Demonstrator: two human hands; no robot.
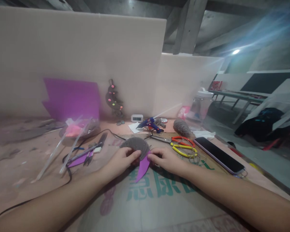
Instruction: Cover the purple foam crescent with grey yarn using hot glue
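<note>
Both my hands meet at the middle of the table on one small craft piece (140, 154): a curved purple shape whose upper part is wrapped in grey-brown twine. My left hand (122, 160) pinches its left side with thumb and fingers closed. My right hand (165, 159) pinches the right side the same way. The bare purple tip (142, 169) points down toward me over the printed cardboard (157, 196) under my hands.
Scissors with orange and yellow handles (182, 145) and a dark phone (218, 155) lie to the right. A blue glue gun (151, 125), a twine ball (181, 128), a white clock (137, 118) stand behind. Glue sticks (62, 149), a black cable (69, 169), purple sheet (72, 98) lie left.
</note>
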